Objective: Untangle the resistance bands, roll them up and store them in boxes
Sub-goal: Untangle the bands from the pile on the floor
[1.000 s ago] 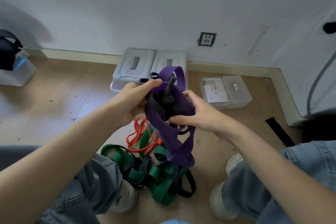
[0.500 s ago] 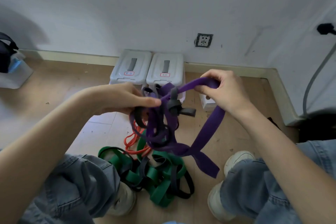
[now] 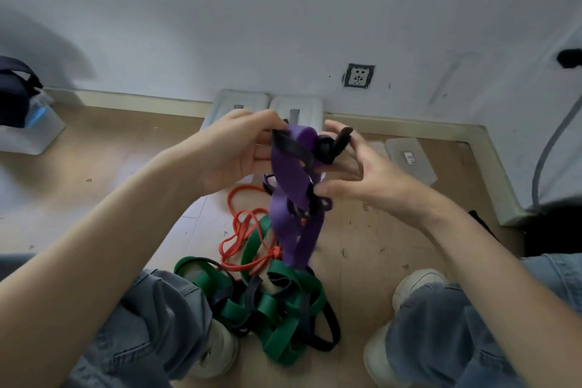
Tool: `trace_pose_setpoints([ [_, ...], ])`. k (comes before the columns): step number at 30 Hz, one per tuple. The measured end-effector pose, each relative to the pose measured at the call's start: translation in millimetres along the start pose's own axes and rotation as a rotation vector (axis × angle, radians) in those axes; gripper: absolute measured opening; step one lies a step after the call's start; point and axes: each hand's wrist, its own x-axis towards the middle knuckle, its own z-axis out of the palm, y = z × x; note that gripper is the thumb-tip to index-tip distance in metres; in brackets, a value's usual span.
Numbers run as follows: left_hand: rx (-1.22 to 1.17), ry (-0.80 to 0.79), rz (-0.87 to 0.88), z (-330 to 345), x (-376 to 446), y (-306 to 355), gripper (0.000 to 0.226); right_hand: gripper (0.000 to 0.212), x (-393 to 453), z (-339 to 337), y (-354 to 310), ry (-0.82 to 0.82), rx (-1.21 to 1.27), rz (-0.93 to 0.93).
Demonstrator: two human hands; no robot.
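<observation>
The left hand (image 3: 233, 148) grips the top of a purple band (image 3: 294, 198) tangled with a black band (image 3: 293, 148); the right hand (image 3: 362, 173) pinches the black one. Below them lies a heap of green bands (image 3: 277, 318) and an orange band (image 3: 242, 236); beyond them stand two lidded boxes (image 3: 299, 107).

- held band bundle (image 3: 296, 186) at frame centre, between left hand (image 3: 233, 151) at 9 o'clock and right hand (image 3: 362, 176) at 3 o'clock
- floor band pile (image 3: 277, 302) at 6 o'clock of bundle, between two shoes (image 3: 217, 353)
- two lidded boxes (image 3: 299, 110) at 12 o'clock, against wall (image 3: 283, 9), behind hands
- smaller boxes (image 3: 409, 157) at 2 o'clock
- wall socket (image 3: 359, 75) above boxes
- bag (image 3: 15, 91) far at 10 o'clock
</observation>
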Motion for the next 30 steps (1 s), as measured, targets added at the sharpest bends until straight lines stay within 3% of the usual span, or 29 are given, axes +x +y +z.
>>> trace_pose_setpoints([
  [2,0.013,-0.004,0.012,3,0,-2,0.016,0.065,0,6,-3,0.094,0.164,-0.003],
  [6,0.054,-0.073,0.036,-3,3,-10,0.022,0.007,5,19,-8,0.246,0.009,-0.023],
  [8,0.233,-0.111,0.046,-4,2,-21,0.037,0.016,6,20,-7,0.257,0.146,0.011],
  [10,0.232,-0.113,0.023,-5,2,-32,0.051,0.016,4,19,-7,0.189,0.189,0.033],
  [14,0.163,-0.136,0.003,-9,4,-32,0.057,0.069,4,25,1,0.110,-0.223,0.079],
  [15,0.174,-0.172,0.016,-9,4,-30,0.052,0.071,4,28,4,0.126,-0.254,0.058],
  [17,0.179,-0.209,0.057,-8,4,-27,0.039,0.043,7,31,7,0.184,-0.245,-0.001],
  [20,0.245,-0.113,0.142,-14,7,-31,0.039,0.010,8,22,0,0.327,0.043,0.077],
  [23,0.394,-0.278,0.012,-19,8,-52,0.059,0.018,5,13,-15,0.318,0.497,0.084],
  [25,0.538,-0.340,-0.042,-9,8,-79,0.049,0.020,5,11,-25,0.269,0.600,0.047],
  [28,0.519,-0.082,0.054,-7,14,-93,0.025,0.019,9,0,-31,0.407,0.861,0.052],
  [30,0.405,-0.026,0.040,-12,16,-80,0.017,0.013,10,-13,-23,0.523,0.959,0.053],
])
